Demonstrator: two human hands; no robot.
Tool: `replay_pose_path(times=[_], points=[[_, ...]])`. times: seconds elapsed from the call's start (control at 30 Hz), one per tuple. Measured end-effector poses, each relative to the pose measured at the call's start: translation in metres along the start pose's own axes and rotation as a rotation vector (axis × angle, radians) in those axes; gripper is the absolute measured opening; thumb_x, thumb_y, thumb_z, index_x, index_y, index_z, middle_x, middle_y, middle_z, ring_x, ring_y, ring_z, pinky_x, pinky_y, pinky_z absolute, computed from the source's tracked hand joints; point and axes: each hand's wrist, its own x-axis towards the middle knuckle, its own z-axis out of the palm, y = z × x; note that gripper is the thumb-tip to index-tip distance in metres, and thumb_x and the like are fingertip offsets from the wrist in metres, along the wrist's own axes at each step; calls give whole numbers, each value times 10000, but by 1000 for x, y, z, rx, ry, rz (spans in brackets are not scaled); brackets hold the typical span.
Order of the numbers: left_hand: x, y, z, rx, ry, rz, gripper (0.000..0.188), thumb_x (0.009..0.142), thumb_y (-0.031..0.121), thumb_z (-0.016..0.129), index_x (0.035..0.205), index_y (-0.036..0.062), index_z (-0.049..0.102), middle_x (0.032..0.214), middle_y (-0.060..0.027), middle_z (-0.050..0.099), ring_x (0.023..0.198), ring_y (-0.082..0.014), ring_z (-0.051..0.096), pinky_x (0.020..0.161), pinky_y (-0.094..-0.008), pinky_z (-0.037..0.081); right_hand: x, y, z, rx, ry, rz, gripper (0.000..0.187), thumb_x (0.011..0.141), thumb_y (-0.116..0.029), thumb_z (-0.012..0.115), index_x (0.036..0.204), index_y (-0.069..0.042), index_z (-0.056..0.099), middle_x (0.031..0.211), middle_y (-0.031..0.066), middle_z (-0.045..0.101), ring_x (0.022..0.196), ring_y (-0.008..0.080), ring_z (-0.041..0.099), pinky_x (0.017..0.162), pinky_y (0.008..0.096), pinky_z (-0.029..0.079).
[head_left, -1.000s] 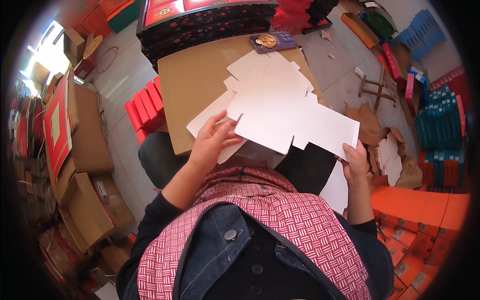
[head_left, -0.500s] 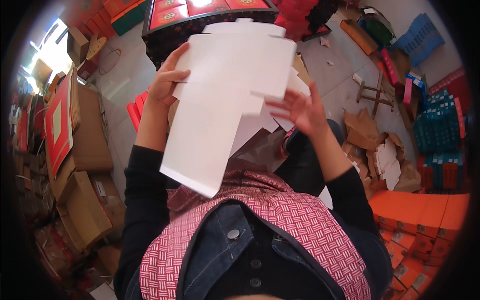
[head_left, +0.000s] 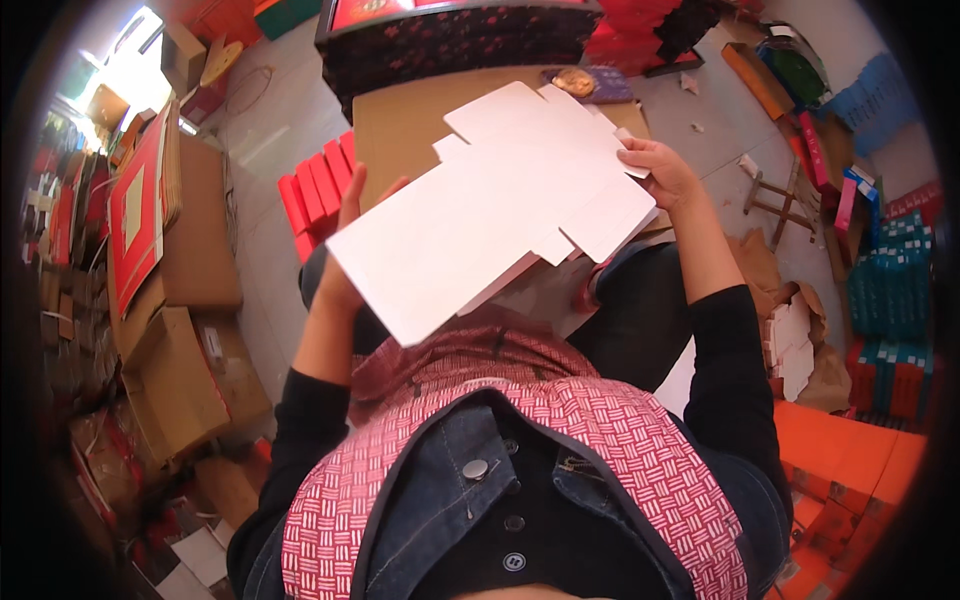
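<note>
A flat white cardboard box blank [head_left: 500, 190], cut with tabs and flaps, is tilted in front of me above my lap. My right hand [head_left: 662, 172] pinches its far right edge, thumb on top and fingers partly hidden beneath. At the opposite, left end is my left hand [head_left: 343, 262], its fingers stretched up and apart beside the blank's edge. Part of that palm lies behind the blank, and I cannot tell whether it bears any weight. Under the lower edge another white layer shows, perhaps a folded flap.
Beyond the blank lies a brown cardboard surface [head_left: 390, 125] with a dark package bearing a gold round piece [head_left: 575, 82]. A dark floral box [head_left: 455, 45] stands behind it. Red boxes [head_left: 318, 185] sit left, cartons [head_left: 200, 235] farther left, orange boxes [head_left: 850, 450] at lower right.
The blank has turned, its long panel now pointing lower left. My right hand has closed on its right edge; my left hand has let go of the upper left side and dropped lower.
</note>
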Motion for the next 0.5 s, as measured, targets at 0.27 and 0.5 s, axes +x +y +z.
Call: replay_pose_path(times=[0.27,0.5], points=[[7,67,36,485,-429,385,173,788,77,704,955,68,659,1246,-168,600,1307,-346,431,1100,-482,293,-11,16,16,-117,-88,110,227,840,-43,620,1057,21,601,958,74,655,828,136,644,768,271,536],[5,63,107,223,-94,-315,261,856,32,663,1090,-66,604,962,-58,667,858,-102,629,782,-247,517,-59,-15,78,-564,-185,-151,141,857,-44,590,978,23,619,846,3,618,753,61,573,673,208,471]])
